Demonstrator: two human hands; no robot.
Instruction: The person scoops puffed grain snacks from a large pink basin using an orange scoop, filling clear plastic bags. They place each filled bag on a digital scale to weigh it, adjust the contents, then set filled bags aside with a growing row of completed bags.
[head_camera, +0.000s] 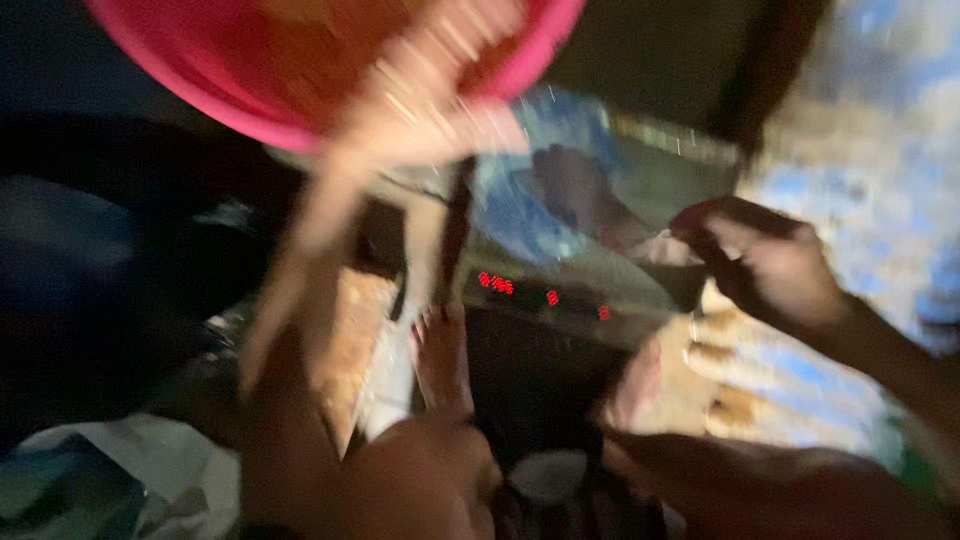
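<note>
A: Where was the left hand (430, 90)?

B: It was raised at the far side, smeared by motion blur, against the pink bowl (250, 70) at the top of the view. The forearm ran down toward the near left.

A: Was it gripping the bowl?

B: I could not tell. The fingers were streaked, and whether they were spread or closed on the rim did not show. The hand overlapped the bowl's near edge, but contact was unclear.

A: And the right hand (760, 265)?

B: It sat on the right, fingers curled together and pinching the right edge of a clear plastic sheet (560, 200). The sheet lay in the middle of the scene, just below the bowl.

A: What lay under the sheet?

B: A dark flat scale (550, 320) with small red lit digits along its near edge. The digits were too blurred to make out.

A: Anything nearer?

B: A bare foot (440, 355) showed near the middle, toes pointing far, just left of the scale. A knee (420, 480) filled the near centre.

A: And the surroundings?

B: A blue and white patterned cloth (860, 130) covered the right side. Crumpled pale plastic (150, 460) lay at the near left. The far left was dark.
</note>
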